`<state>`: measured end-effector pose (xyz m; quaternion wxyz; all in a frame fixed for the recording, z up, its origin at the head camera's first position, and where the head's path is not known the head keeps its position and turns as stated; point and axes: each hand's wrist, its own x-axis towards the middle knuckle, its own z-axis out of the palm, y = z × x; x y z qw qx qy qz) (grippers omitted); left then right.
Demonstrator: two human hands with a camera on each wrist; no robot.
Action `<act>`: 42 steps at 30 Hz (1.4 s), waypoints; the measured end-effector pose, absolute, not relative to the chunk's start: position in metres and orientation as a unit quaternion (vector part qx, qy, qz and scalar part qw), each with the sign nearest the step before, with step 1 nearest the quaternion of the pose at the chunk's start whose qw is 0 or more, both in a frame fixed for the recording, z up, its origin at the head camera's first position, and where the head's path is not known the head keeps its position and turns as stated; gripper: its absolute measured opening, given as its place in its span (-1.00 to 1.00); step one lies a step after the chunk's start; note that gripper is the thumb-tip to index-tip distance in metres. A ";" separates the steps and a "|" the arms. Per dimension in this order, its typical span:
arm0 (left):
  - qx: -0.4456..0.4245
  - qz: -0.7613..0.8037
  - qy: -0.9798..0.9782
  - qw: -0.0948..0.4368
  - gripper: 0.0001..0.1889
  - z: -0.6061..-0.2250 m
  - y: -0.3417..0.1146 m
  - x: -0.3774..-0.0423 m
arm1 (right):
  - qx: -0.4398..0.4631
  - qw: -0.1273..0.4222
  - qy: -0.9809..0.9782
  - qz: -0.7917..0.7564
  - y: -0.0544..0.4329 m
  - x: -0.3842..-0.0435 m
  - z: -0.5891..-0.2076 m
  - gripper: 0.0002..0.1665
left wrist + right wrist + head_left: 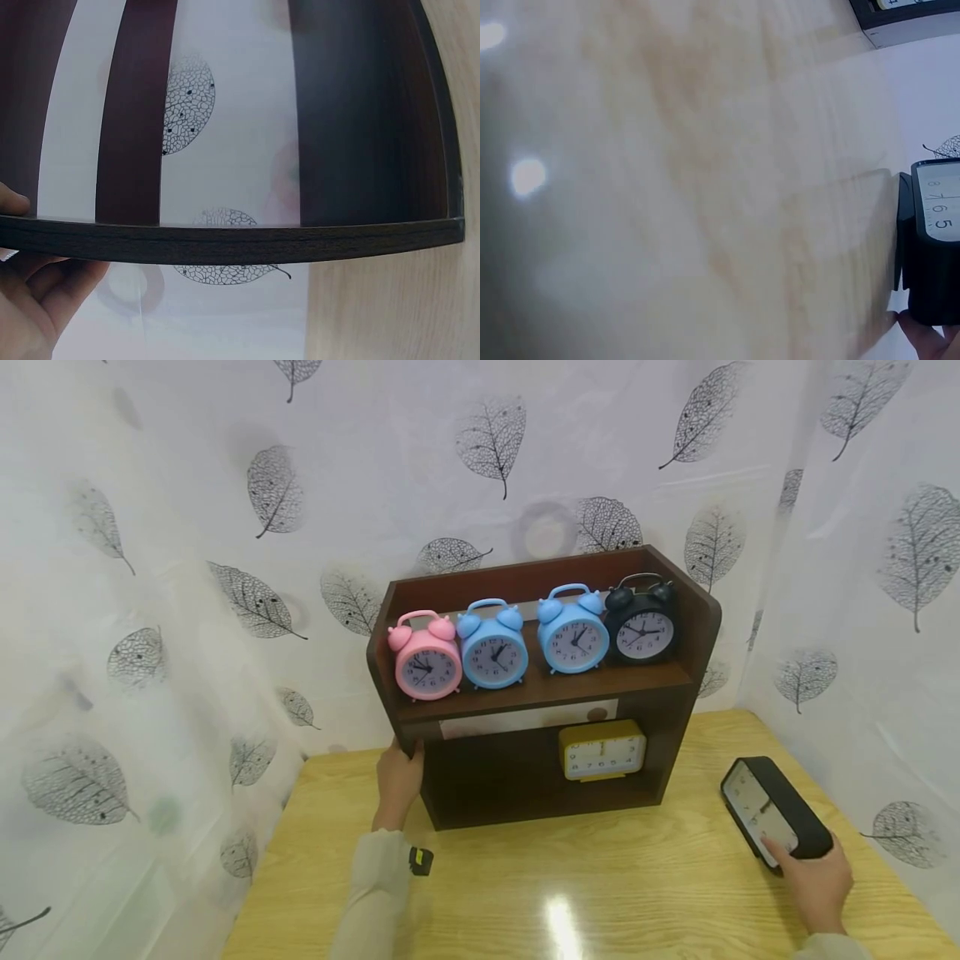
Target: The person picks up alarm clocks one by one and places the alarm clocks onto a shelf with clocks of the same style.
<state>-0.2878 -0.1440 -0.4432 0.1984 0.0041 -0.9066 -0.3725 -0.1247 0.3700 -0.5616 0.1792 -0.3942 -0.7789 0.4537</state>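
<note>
My left hand (400, 777) grips the left side panel of a dark brown two-level shelf (487, 785). In the left wrist view, fingers lie on both sides of that panel (225, 244). At the right of the table, my right hand (821, 881) holds the near end of a black rectangular clock (787, 806), its thumb by the white face. Whether the clock touches the table, I cannot tell. On the upper level stand a pink alarm clock (428, 670), two light blue alarm clocks (495, 656) and a black round alarm clock (645, 631). A yellow rectangular clock (602, 756) stands on the lower level, at the right.
The shelf stands at the back of a wood-grain table (570, 877). A small black object with a yellow mark (421, 861) is beside my left wrist. Behind and at both sides hangs a white curtain (480, 518) with a leaf print.
</note>
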 end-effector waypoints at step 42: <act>0.000 -0.372 -0.905 0.208 -0.70 -0.443 -0.144 -0.287 | -0.244 0.108 -0.854 0.446 0.427 -0.116 -0.508 0.01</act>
